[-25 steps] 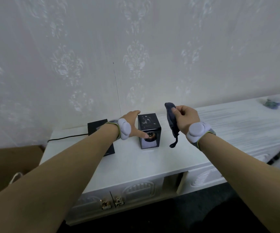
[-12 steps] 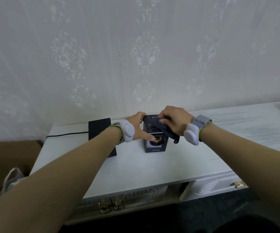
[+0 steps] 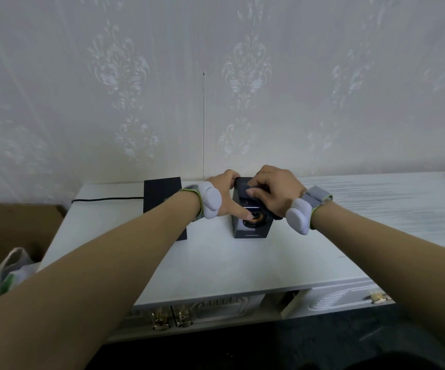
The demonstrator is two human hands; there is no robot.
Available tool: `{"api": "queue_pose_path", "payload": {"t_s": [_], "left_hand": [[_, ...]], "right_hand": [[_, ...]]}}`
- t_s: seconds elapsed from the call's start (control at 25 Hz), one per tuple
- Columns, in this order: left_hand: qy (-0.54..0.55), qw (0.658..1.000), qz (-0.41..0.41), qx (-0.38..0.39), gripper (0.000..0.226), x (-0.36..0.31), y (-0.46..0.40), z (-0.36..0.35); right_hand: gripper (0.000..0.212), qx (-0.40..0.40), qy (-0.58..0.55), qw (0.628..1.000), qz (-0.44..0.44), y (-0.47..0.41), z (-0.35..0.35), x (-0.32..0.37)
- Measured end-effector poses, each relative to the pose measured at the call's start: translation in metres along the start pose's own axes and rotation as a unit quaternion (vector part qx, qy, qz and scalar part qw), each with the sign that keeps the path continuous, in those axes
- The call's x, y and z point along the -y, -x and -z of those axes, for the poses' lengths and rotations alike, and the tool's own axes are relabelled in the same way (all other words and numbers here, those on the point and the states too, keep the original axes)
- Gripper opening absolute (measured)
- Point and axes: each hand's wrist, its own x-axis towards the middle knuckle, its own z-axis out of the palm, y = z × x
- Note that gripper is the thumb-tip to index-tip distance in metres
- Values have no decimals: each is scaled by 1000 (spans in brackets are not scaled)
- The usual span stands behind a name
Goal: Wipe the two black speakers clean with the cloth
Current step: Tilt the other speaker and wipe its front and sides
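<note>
Now right hand (image 3: 274, 190) pressing cloth (image 3: 265, 206) on speaker (image 3: 252, 228), left hand (image 3: 224, 193) gripping its side.

right hand (image 3: 274, 192) brought cloth (image 3: 245, 186) down onto speaker (image 3: 252, 225) top

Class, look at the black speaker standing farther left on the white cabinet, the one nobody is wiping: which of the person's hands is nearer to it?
Left. The left hand grips the other speaker just right of the far-left speaker; the right hand, with the cloth, lies farther right.
</note>
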Motion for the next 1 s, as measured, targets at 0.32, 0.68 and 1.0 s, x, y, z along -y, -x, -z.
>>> {"api": "queue_pose_path", "payload": {"t_s": [0.32,0.68,1.0], "left_hand": [[2,1000,3,-9,106,0,3,0],[-6,1000,7,-15,97,-5,5,0],[16,1000,15,-9,110,0,1,-1]], "right_hand": [[21,19,39,998,-46,-21,6,-2],[12,42,37,998,-16,-2,17,-3],[17,22,36,999,-22,-23,3,11]]}}
